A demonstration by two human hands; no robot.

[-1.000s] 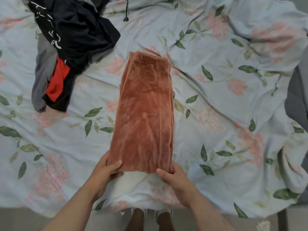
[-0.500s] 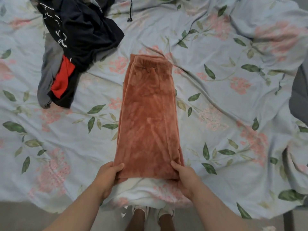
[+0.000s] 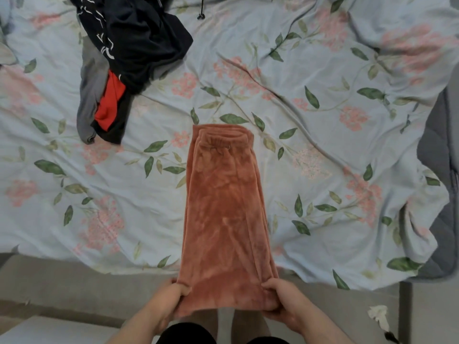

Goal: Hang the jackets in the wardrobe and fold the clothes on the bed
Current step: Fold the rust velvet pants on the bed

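Left hand (image 3: pixel 173 297), right hand (image 3: pixel 282 300): fingers curled, the near corners of the rust fleece garment (image 3: pixel 223 207) pinched, one by each. Garment: folded lengthwise, near hem held off the bed's edge, elastic waistband end laid on the floral cover (image 3: pixel 335 125). Recommended: both corners to be carried level to the waistband, edges matched, tension shared evenly. Dark clothes heap (image 3: pixel 139 45): far left, well apart, unfolded.
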